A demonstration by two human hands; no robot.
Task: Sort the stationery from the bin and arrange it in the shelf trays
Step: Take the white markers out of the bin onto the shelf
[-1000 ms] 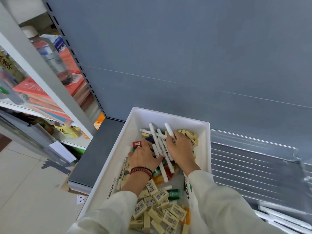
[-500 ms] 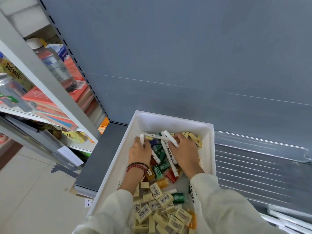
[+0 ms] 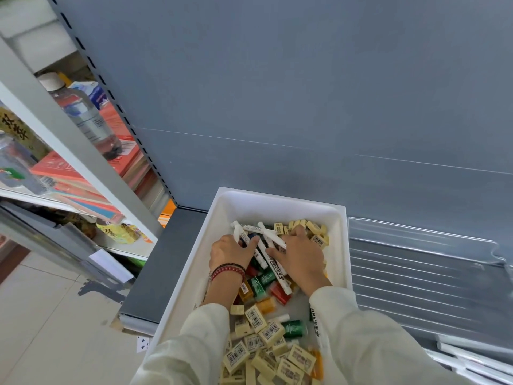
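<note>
A white bin (image 3: 277,201) sits on the grey shelf, filled with cream erasers (image 3: 270,333), white markers (image 3: 273,237) and small green, red and orange items (image 3: 261,284). Both hands are inside the bin's far half. My left hand (image 3: 229,250), with bead bracelets on the wrist, curls around the ends of a few white markers. My right hand (image 3: 301,258) lies flat on the same bunch of markers, fingers spread toward the left hand. Clear shelf trays (image 3: 416,262) lie to the right of the bin.
A grey back panel (image 3: 305,93) rises behind the bin. To the left, a neighbouring shelf unit holds a water bottle (image 3: 83,115) and red-orange books (image 3: 83,179). More white markers (image 3: 477,359) lie in a tray at lower right. Tiled floor lies at lower left.
Both hands have drawn closer together over the white markers, gathering them into a bunch. The left hand has closed around the markers' ends. The camera has shifted slightly.
</note>
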